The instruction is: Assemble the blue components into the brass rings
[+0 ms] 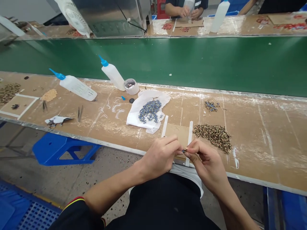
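Observation:
My left hand (163, 155) and my right hand (207, 161) meet at the near edge of the bench, fingertips closed in a pinch. Between them is a tiny blue and brass-coloured part (184, 151), mostly covered by the fingers. Just right of my right hand lies a heap of small brass-coloured pieces (213, 135). Small blue pieces (150, 111) are spread on a crumpled white sheet (134, 117), beyond my left hand. Farther back on the right is a little cluster of blue and brass parts (211, 106). White tape strips (190, 135) mark the cardboard under my hands.
Two white bottles with blue nozzles, one upright-leaning (113, 76) and one lying (78, 88), are at left behind a tape roll (131, 86). Tweezers (80, 113) lie farther left. A green conveyor belt (192, 64) runs behind; a co-worker's hands (190, 12) work beyond it.

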Tool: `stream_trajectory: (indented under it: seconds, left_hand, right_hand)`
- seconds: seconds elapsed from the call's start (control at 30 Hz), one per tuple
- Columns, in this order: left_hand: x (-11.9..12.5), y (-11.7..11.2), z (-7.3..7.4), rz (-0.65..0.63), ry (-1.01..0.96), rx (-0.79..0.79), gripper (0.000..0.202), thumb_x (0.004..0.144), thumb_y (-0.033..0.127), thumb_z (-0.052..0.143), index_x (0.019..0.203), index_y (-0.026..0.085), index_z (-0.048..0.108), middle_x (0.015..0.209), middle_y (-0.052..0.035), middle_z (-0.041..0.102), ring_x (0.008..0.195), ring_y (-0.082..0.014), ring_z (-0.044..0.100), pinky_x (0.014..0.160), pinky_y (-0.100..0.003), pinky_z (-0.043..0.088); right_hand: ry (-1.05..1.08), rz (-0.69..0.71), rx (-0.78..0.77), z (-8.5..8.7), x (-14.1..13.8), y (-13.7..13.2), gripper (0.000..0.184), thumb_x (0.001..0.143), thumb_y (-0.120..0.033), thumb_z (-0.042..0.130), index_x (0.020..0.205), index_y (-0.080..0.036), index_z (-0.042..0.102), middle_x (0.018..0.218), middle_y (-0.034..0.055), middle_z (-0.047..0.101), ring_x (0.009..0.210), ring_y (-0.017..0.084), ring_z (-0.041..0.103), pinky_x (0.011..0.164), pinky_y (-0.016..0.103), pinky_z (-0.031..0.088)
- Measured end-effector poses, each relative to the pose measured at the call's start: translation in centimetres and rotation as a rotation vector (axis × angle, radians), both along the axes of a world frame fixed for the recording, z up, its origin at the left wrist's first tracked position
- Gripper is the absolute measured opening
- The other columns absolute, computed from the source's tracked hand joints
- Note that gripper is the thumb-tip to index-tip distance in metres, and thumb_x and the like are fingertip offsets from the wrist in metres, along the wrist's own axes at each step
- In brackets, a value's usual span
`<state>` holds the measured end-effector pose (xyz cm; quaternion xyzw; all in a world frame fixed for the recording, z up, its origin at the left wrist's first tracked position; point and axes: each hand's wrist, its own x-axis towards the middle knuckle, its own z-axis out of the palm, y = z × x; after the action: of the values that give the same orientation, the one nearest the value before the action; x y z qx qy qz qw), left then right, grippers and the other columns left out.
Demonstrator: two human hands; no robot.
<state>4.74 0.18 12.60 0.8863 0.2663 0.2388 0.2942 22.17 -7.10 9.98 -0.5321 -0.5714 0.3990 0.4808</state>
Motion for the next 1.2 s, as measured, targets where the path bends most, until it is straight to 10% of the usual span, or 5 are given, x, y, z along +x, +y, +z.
stream_trajectory:
  seconds: [0.3,0.57,1.2]
  left_hand:
    - [-3.6,-3.6,1.4,0.186,0.032,0.0,0.019,0.101,0.02,0.047,0.111,0.016,0.062,0.096,-0.0078,0.065,0.088,-0.0182,0.063,0.076,-0.028,0.051]
    - [-7.7,-7.0,1.3,0.242,0.028,-0.028,0.022,0.099,0.013,0.04,0.097,0.013,0.062,0.087,-0.0084,0.066,0.082,-0.0193,0.063,0.074,-0.028,0.05]
    - [-8.5,0.5,-0.2,-0.065,-0.024,0.039,0.023,0.084,0.003,0.04,0.068,0.018,0.048,0.06,0.0012,0.052,0.051,-0.0126,0.045,0.05,-0.026,0.03]
  right_hand:
    - [0.126,0.059,-0.053,1.6,-2.5,-0.5,0.005,0.092,-0.026,0.065,0.089,-0.023,0.066,0.089,0.0043,0.068,0.079,0.018,0.064,0.071,0.029,0.053]
    - [0.123,0.106,-0.061,1.2,-6.1,-2.5,0.008,0.09,-0.03,0.068,0.092,-0.022,0.07,0.089,0.0051,0.071,0.077,0.017,0.067,0.07,0.029,0.056]
    - [-0.04,-0.034,0.02,0.9,-9.0,-0.3,0.021,0.097,-0.016,0.054,0.077,-0.021,0.049,0.074,-0.001,0.047,0.067,0.013,0.046,0.062,0.027,0.037]
